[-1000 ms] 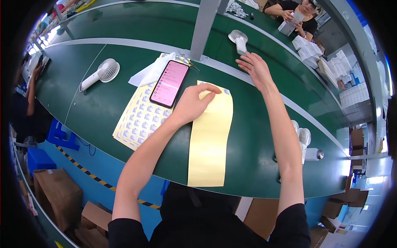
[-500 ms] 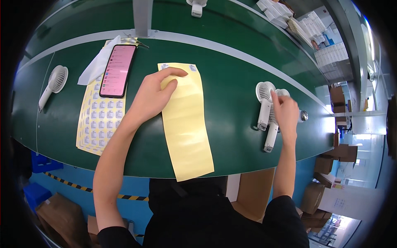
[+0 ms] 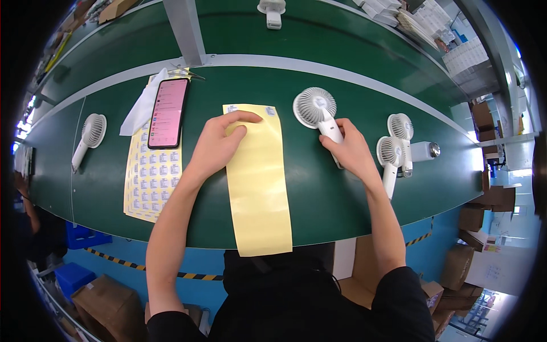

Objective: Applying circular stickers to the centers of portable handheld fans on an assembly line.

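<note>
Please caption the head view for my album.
Right hand gripping a white handheld fan, left hand over a yellow label sheet.

Smooth, slightly rippled paper with a satiny sheen is seen in the yellow strip, and flatter-looking paper in the sticker sheets. The held fan appears to be made of matt white plastic, finely ribbed in front, while a glassy gloss is shown by the phone. Light is softly reflected by the smooth green tabletop.
</note>
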Motion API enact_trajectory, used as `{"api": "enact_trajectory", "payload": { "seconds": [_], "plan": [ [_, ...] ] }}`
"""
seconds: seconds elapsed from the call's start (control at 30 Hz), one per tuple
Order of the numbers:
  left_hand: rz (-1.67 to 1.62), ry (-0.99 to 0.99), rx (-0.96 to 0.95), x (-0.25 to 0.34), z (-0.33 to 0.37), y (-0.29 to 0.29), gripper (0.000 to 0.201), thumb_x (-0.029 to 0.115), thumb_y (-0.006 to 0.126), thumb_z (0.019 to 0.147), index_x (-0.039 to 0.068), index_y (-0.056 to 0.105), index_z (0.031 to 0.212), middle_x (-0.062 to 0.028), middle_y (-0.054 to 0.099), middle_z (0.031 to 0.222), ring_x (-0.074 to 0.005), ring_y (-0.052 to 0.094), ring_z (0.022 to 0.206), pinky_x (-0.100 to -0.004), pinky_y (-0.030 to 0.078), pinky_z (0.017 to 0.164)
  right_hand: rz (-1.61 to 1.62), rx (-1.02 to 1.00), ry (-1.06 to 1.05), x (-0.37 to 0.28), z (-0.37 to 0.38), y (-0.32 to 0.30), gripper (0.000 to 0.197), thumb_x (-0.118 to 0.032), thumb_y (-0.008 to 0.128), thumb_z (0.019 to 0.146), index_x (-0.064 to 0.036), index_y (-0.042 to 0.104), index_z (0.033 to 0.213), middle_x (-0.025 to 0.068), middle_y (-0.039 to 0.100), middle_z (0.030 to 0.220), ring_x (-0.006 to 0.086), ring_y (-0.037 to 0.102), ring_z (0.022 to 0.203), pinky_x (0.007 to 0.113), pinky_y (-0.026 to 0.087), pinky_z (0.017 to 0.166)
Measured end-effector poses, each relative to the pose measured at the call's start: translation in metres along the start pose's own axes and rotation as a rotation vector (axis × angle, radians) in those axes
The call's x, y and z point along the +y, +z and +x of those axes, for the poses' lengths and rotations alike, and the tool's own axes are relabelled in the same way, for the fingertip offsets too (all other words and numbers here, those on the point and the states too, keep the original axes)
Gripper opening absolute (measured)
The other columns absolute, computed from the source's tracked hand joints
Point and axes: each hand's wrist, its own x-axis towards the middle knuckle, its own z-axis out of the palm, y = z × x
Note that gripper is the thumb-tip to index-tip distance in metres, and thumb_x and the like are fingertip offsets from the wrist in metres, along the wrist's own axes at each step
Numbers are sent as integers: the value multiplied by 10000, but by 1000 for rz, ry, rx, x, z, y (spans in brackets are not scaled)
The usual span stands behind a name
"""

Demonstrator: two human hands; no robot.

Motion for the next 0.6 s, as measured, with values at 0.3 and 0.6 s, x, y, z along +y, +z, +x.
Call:
{"api": "enact_trajectory", "payload": {
  "seconds": [0.3, 0.6],
  "plan": [
    [38, 3, -94, -10, 4, 4, 260, 118, 534, 952, -3, 695, 1116, -109, 711, 928, -109, 623, 821, -276, 500, 751, 966, -338, 125, -53, -5, 38, 383, -144, 706, 904, 7, 469, 1164, 80, 628, 809, 121, 627, 587, 272, 504, 498],
    [-96, -62, -263, -11, -9, 6, 615, 254, 707, 849, -19, 493, 1357, -114, 557, 1351, -190, 578, 1152, -330, 462, 1001, 1218, -654, 71, -67, -23, 52, 412, -9, 662, 903, -34, 415, 1231, 60, 607, 857, 120, 620, 655, 278, 502, 574]
  ]
}}
